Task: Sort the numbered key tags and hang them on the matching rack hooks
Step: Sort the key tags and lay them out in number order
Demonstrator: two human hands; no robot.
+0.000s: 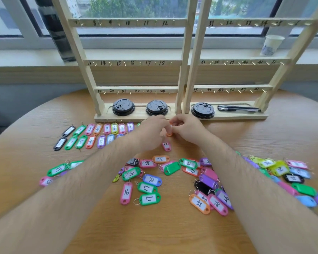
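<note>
Bare table [154, 235] nearest, key tags [149, 198] scattered midway, racks [136, 91] behind

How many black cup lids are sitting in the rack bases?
3. Two sit in the left rack's base tray: the left lid, the right lid. The third lid sits in the right rack's base tray, beside the pens. None looks hidden.

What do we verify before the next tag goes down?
1. Grip: left hand and right hand meet at an orange tag; which one pinches it: cannot tell.
2. Number on the orange tag, mostly hidden: cannot tell.
3. The upper row reads in order, 3 to 8: ok.
4. Hooks on the rack bare, free for hanging: ok.
5. The pink tag marked 12 lies label up: ok.
6. Whole pile label up: not ok, a green tag shows no label.
</note>
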